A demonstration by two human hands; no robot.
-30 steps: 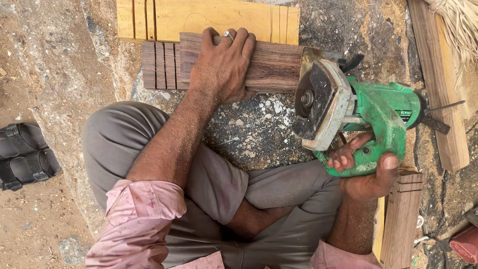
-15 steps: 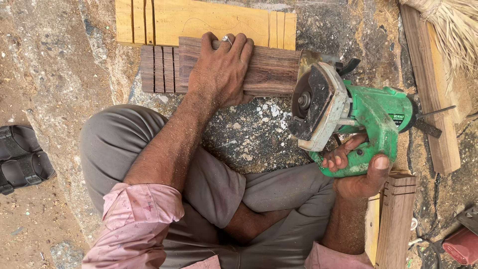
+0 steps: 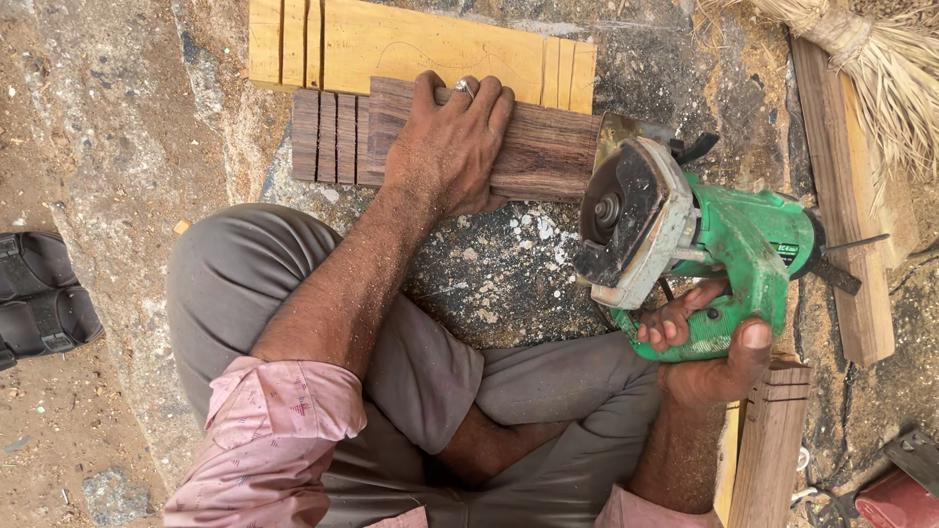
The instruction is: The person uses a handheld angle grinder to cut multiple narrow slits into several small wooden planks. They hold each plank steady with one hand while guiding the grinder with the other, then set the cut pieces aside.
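saw (image 3: 685,244) right of board (image 3: 548,152) | sandal (image 3: 39,293) far left | broom (image 3: 880,68) far right

The saw (image 3: 704,244) was bright green with a pale grey guard and a dark disc. The board (image 3: 548,152) was dark brown, streaked with a reddish grain; the plank (image 3: 391,44) behind it was yellow. The trousers (image 3: 421,381) were grey, the sleeves (image 3: 274,430) pink with what seemed a fine speckled print. The ground (image 3: 108,127) was sandy brown, flecked white near the board. The sandal (image 3: 39,298) was black.
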